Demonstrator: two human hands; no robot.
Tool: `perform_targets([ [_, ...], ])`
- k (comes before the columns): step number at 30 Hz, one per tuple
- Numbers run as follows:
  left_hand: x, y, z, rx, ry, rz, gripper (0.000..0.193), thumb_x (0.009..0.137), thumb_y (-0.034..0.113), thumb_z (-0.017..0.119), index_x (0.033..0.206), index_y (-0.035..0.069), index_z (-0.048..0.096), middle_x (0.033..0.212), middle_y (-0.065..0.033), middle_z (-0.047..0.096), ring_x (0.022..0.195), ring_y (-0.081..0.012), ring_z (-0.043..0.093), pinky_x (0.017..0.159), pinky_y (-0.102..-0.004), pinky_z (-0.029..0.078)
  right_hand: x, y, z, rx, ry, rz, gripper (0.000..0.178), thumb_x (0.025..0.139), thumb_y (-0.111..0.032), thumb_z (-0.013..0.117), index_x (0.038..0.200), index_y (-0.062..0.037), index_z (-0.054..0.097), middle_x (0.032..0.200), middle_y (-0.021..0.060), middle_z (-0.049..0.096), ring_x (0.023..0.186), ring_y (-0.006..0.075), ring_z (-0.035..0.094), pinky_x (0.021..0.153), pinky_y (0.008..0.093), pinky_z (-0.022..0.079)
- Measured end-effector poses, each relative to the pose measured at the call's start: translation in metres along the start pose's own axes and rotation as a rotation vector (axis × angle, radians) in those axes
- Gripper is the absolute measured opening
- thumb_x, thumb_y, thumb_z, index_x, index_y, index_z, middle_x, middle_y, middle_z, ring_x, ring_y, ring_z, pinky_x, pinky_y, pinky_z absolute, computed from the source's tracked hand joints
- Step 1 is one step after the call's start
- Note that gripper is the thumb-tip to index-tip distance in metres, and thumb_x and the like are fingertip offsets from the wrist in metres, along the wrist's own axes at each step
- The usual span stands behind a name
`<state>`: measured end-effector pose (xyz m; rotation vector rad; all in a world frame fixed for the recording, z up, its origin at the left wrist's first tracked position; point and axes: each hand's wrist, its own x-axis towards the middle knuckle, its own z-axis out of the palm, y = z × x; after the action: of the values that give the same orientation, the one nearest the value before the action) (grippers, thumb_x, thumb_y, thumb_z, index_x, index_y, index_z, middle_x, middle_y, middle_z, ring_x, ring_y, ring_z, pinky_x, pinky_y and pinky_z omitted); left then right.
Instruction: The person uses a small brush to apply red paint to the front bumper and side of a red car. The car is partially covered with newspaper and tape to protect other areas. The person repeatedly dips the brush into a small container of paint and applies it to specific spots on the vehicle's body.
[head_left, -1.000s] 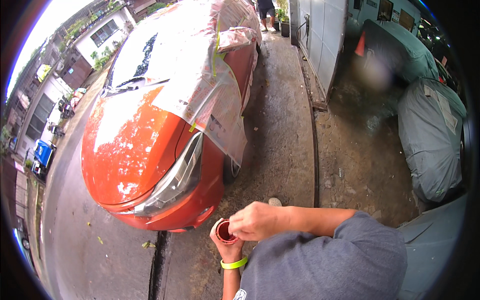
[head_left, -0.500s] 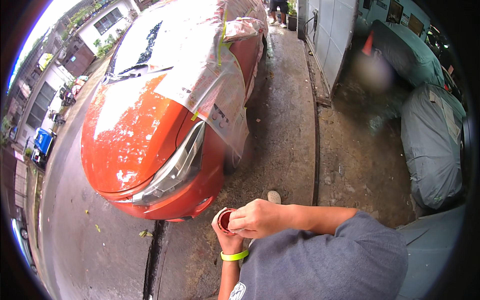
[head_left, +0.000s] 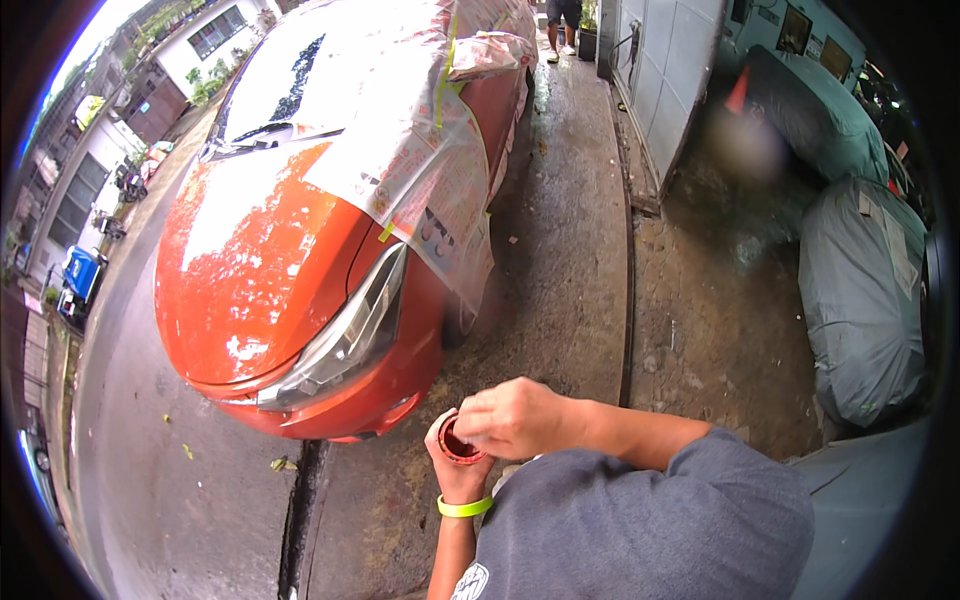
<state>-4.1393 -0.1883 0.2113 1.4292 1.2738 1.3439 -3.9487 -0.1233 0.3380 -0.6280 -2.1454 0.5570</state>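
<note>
Low in the middle of the view, my left hand (head_left: 460, 482) is wrapped round a small round cup (head_left: 460, 457) with a red rim and a dark red inside. My right hand (head_left: 515, 418) is just above the cup's right side, with its fingers closed together. Whatever those fingers may hold is hidden. Beyond both hands stands a glossy orange-red car (head_left: 260, 260), its headlight (head_left: 345, 335) nearest to me. Printed masking paper (head_left: 425, 190) and yellow-green tape (head_left: 387, 232) cover its side and part of its windshield.
Wet concrete (head_left: 560, 290) runs along the car's side to a large grey door (head_left: 660, 80). Covered vehicles (head_left: 862, 300) stand at the right, near an orange cone (head_left: 738, 92). A dark groove (head_left: 305, 510) crosses the ground. Another person's legs (head_left: 562, 25) show at the far end.
My right hand has lifted slightly and shifted over the cup, showing more of its opening. The cup stays in my left hand. The far person's legs have moved a little.
</note>
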Motion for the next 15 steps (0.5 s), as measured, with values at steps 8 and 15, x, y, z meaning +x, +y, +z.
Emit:
perform_targets([
  [8,0.039,0.0,0.018,0.029,-0.024,0.041,0.089,0.073,0.016,0.097,0.143,0.004,0.045,0.135,-0.0125,0.057,0.123,-0.0238,0.061,0.106,-0.0384,0.05,0.014,0.033,-0.023,-0.046,0.022,0.023,0.013,0.087,-0.01,0.072,0.099,-0.007,0.07,0.095,0.0079,0.071,0.081,0.0283,0.073,0.067,0.039,0.06],
  [15,0.091,-0.004,0.038,0.068,-0.035,0.126,0.086,0.076,0.016,0.095,0.144,0.003,0.044,0.139,-0.0145,0.057,0.121,-0.0247,0.062,0.105,-0.0388,0.051,0.034,0.074,-0.052,-0.071,-0.034,0.011,0.018,0.084,-0.011,0.074,0.1,-0.0074,0.068,0.089,0.0077,0.067,0.078,0.0284,0.071,0.066,0.0392,0.059],
])
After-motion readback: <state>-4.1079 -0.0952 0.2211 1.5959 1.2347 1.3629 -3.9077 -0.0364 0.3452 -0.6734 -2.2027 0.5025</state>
